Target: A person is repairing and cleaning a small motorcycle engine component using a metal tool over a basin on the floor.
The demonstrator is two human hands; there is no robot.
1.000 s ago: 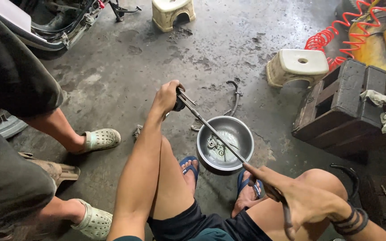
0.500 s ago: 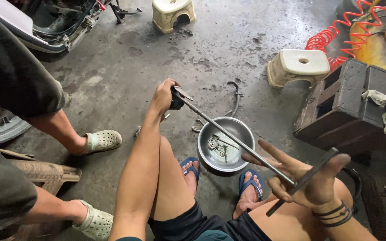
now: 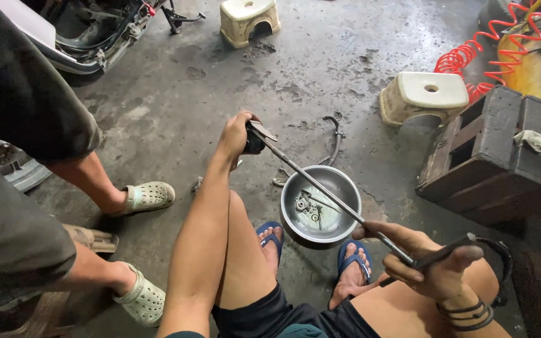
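The small parts in the bowl (image 3: 320,203) are too fine to make out, and the black end of the rod (image 3: 330,197) is mostly hidden inside the left hand (image 3: 236,133), which is clamped around it. The right hand (image 3: 430,263) pinches the rod's near end together with a dark bar (image 3: 446,251), fingers closed on both. The rod slants across above the bowl, which sits on the floor by the sandals (image 3: 311,247). Against half a second earlier, the right hand sits lower and its fingers have curled in. A co-worker's legs (image 3: 104,188) crowd the left; a stool (image 3: 421,94) and crate (image 3: 493,150) close off the right. Bare concrete lies ahead.
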